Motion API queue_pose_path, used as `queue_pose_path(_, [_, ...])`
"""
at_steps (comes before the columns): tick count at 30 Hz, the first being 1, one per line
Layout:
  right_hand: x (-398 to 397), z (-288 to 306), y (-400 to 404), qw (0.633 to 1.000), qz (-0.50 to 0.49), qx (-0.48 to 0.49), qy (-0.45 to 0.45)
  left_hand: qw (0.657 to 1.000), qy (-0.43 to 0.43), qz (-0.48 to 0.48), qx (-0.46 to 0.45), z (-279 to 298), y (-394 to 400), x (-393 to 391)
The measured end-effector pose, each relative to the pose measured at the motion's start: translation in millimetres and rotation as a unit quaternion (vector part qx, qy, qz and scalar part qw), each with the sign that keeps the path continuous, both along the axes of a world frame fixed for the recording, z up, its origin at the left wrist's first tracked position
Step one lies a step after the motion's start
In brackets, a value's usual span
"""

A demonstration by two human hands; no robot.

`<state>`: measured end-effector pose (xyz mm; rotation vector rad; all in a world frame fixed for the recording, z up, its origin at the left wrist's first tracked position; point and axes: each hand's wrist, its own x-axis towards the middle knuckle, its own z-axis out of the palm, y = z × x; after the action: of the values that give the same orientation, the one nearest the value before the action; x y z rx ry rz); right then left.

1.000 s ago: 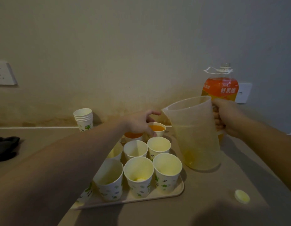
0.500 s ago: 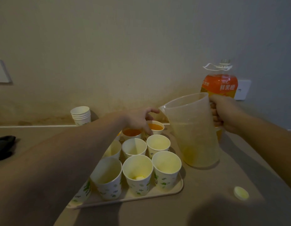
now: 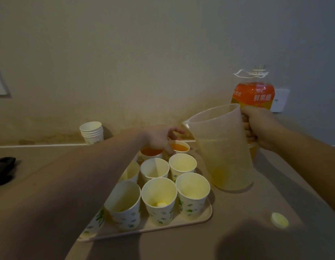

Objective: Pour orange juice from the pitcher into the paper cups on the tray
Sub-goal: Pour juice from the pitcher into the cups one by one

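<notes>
The right hand (image 3: pixel 260 128) is curled round the handle of the clear pitcher (image 3: pixel 223 147), which stands on the table (image 3: pixel 256 241) just beside the right edge of the tray (image 3: pixel 206 218), with a little yellow juice at its bottom. The left hand (image 3: pixel 159 137) reaches over the far end of the tray, its fingers loosely spread above two paper cups filled with orange juice (image 3: pixel 179 148); whether it touches them I cannot tell. The other paper cups (image 3: pixel 159 199) on the tray are nearly empty. An orange juice bottle (image 3: pixel 254 94) stands behind the pitcher near the table's far edge. A stack of spare cups (image 3: pixel 91 132) sits by the wall, and a yellow cap (image 3: pixel 279 220) lies near the right edge.
</notes>
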<state>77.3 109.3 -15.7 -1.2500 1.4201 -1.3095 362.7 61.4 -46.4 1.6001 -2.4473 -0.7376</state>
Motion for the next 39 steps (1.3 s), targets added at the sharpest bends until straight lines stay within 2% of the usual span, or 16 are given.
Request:
queue_pose_path(11, [1,0,1,1.000,0.000,-0.001,0.010,0.999,-0.036,-0.001,0.003,5,6,1])
queue_pose_path(28, [3,6,9,1.000,-0.009,-0.001,0.017,1.000,0.006,0.000,-0.010,10,18,4])
queue_pose_path(32, [4,15,10,1.000,-0.017,-0.012,0.015,0.994,0.099,0.037,-0.035,19,20,14])
queue_pose_path(36, [5,23,13,1.000,-0.007,-0.022,0.010,0.961,0.249,0.086,-0.083,28,22,24])
queue_pose_path(39, [6,27,12,1.000,-0.006,-0.020,0.010,0.950,0.291,0.082,-0.076,32,27,26])
